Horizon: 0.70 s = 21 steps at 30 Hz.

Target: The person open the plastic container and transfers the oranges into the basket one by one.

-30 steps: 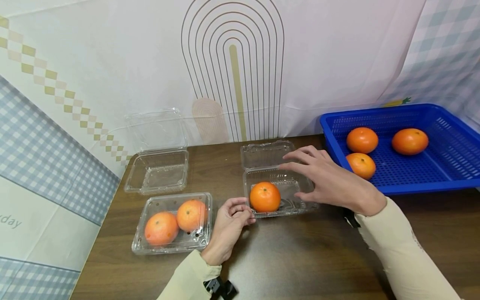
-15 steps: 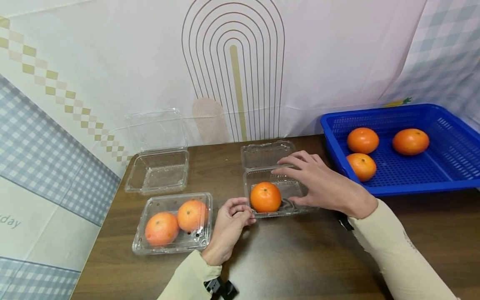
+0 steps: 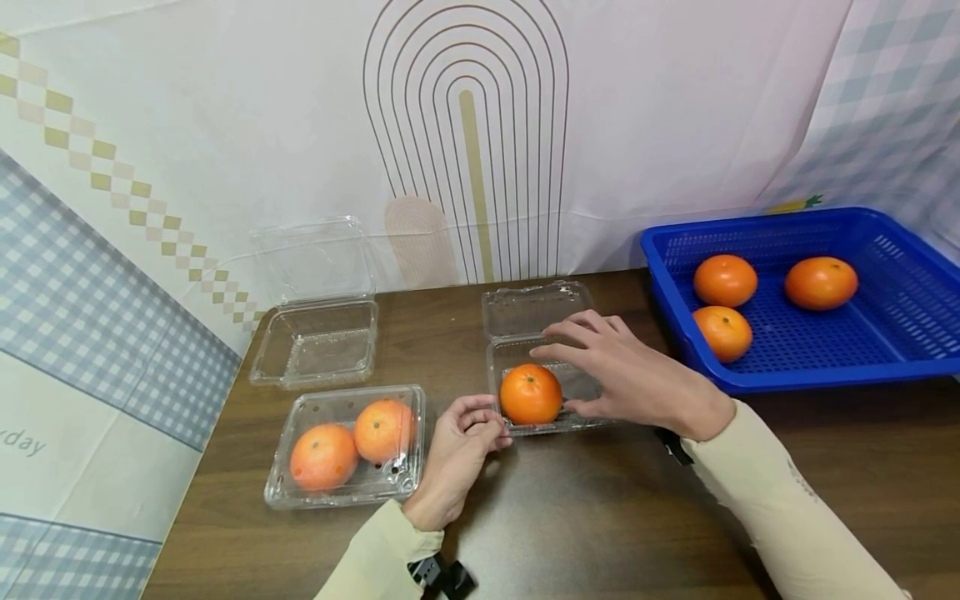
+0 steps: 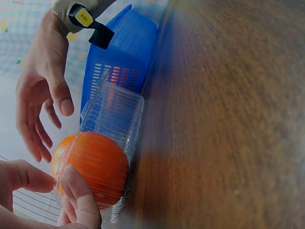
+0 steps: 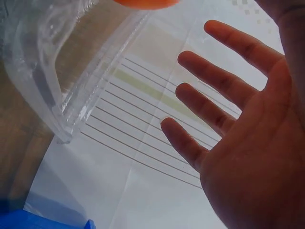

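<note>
At the middle of the table, a clear plastic clamshell box (image 3: 513, 315) stands with its lid folded back. One orange fruit (image 3: 531, 394), round with a small green stem mark, sits in its left half. My left hand (image 3: 462, 450) pinches the box's front left rim between thumb and fingers, as the left wrist view also shows. Over the right half of the box hovers my right hand (image 3: 637, 375), fingers spread and nothing in it. Its thumb tip is close to the fruit; whether they touch I cannot tell. In the right wrist view the palm (image 5: 257, 162) faces the camera.
A closed clear box (image 3: 345, 496) holding two orange fruits lies left of my left hand. Behind it stands another box (image 3: 258, 367), lid raised against the wall cloth. At the right, a blue basket (image 3: 892, 367) holds three more orange fruits.
My right hand has moved left across the box, closer to the orange fruit. The left hand and the box have stayed in place.
</note>
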Each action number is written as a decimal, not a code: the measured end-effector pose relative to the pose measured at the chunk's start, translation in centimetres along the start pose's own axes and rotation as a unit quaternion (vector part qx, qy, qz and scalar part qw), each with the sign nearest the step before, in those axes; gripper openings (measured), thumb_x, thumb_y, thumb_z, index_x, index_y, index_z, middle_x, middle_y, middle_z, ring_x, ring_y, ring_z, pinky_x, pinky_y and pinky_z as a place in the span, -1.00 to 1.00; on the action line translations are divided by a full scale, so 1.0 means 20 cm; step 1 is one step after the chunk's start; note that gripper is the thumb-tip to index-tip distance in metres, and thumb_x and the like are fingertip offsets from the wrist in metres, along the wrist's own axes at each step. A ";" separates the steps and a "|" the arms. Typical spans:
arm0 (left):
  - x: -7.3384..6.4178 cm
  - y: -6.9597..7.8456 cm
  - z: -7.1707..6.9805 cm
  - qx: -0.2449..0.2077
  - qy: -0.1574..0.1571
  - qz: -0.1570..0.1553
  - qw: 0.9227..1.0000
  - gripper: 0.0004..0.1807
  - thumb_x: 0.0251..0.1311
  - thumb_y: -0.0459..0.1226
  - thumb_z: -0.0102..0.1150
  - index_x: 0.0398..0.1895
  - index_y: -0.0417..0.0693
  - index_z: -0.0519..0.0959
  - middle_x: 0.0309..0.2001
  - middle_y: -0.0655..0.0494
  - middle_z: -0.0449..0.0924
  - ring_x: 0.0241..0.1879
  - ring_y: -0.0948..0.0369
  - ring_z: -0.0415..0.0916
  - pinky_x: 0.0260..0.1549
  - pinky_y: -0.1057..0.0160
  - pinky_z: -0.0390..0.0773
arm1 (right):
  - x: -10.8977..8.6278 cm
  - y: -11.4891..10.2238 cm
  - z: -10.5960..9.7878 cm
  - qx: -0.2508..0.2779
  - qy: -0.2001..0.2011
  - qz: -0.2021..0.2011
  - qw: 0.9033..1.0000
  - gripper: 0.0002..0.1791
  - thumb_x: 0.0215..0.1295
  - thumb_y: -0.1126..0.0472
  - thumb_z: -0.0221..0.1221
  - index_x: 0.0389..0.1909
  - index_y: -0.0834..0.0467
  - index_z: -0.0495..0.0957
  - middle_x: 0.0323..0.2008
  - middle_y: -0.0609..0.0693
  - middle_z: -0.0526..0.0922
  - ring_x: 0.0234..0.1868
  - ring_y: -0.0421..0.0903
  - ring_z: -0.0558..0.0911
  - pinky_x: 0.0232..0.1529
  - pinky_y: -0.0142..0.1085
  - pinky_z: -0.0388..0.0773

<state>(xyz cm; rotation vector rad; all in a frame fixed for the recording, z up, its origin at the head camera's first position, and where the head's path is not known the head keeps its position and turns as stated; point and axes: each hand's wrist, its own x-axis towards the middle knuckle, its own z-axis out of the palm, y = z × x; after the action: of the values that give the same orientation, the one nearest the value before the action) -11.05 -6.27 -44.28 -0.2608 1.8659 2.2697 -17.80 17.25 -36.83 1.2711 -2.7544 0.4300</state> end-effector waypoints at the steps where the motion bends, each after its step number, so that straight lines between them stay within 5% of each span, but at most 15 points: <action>1: 0.00 0.00 0.00 -0.001 0.000 0.000 1.000 -0.57 0.23 -0.56 0.07 0.19 -0.36 0.38 -0.27 0.05 0.54 -0.33 0.27 0.58 -0.23 0.36 0.71 | 0.00 0.00 0.00 -0.001 0.000 -0.001 1.000 -0.24 0.07 -0.01 0.53 0.34 -0.07 0.51 0.34 0.06 0.49 0.36 0.07 0.36 0.30 0.21 0.40; 21: 0.00 0.01 0.00 0.001 -0.001 -0.004 1.000 -0.57 0.25 -0.54 0.08 0.20 -0.35 0.37 -0.25 0.04 0.54 -0.34 0.26 0.59 -0.22 0.36 0.72 | 0.04 -0.04 0.08 -0.041 -0.013 -0.021 0.999 -0.24 0.09 -0.04 0.52 0.36 -0.17 0.50 0.40 0.03 0.46 0.34 0.11 0.40 0.24 0.21 0.47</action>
<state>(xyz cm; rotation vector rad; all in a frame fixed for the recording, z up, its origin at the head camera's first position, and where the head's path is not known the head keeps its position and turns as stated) -11.00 -6.29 -44.14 -0.2655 1.8628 2.2625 -17.60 15.74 -38.07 1.3224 -2.7290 0.2959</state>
